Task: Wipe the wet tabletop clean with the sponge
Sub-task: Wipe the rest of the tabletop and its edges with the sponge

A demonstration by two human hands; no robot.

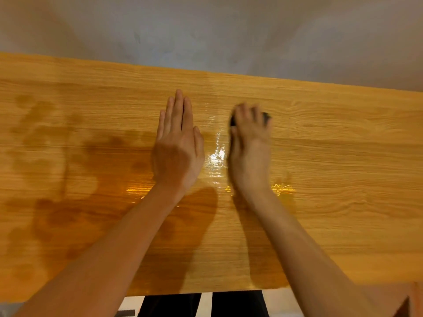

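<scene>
The wooden tabletop (pixel 343 156) fills the view, with a shiny wet film (pixel 215 156) in its middle and small puddles near my wrists. My right hand (pixel 250 143) presses a dark sponge (pixel 266 116) onto the wood; only the sponge's dark edges show beside my fingers, and the hand is motion-blurred. Flat on the table just left of the wet streak lies my left hand (pixel 177 145), fingers together, holding nothing.
A grey wall (pixel 206 30) runs behind the table's far edge. Darker damp-looking patches (pixel 57 156) mark the left half of the tabletop. The near edge crosses the bottom of the view, above my dark trousers (pixel 238 305).
</scene>
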